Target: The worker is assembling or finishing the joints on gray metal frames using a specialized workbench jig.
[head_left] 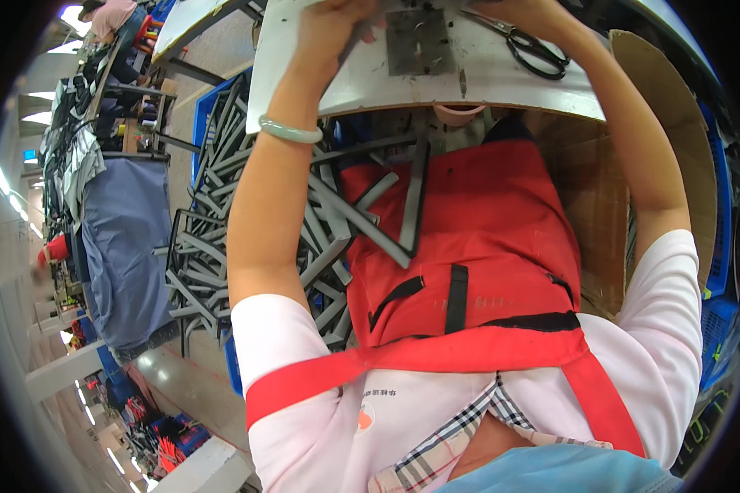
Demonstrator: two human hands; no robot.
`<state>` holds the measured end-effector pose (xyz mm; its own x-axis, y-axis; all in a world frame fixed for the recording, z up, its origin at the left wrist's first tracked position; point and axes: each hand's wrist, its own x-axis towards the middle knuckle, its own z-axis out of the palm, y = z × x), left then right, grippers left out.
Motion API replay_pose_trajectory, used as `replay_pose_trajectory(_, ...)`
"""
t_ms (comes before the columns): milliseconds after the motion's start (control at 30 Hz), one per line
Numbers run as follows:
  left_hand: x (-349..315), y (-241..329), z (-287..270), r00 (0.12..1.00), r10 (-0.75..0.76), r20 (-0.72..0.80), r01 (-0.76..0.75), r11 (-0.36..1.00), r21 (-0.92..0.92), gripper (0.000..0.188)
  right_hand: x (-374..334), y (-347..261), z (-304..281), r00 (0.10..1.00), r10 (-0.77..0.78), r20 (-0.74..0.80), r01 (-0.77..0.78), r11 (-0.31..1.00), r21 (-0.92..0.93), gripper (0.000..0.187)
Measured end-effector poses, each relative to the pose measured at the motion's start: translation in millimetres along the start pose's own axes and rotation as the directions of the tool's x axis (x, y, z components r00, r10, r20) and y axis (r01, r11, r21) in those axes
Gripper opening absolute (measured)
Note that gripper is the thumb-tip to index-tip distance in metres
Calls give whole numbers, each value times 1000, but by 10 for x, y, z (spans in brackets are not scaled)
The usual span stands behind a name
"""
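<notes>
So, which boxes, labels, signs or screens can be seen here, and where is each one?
Cardboard box: right of the red apron, brown, open, upright flap.
Blue plastic crate: far right, behind the box.
Blue crate: left of the left forearm, holding grey strips.
Shirt print: small orange and grey mark on the chest.
No screen visible.

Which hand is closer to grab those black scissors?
Probably the right hand. It rests at the table's top edge just above the black scissors, while the left hand is farther off, holding a grey strip.
</notes>
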<state>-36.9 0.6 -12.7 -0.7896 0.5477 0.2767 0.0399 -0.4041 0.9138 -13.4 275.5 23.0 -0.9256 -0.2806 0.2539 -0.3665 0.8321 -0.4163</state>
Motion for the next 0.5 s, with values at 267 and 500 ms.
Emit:
replay_pose_trajectory(267, -339, 50, 1008, 948, 276, 161, -209, 157, 965, 21, -1025, -881, 900, 700, -699, 144, 713, 674, -193, 34)
replay_pose_trajectory(500, -456, -16, 1553, 824, 536, 184, -304, 144, 942, 20, -841, -682, 1185, 861, -505, 52, 506, 845, -172, 22)
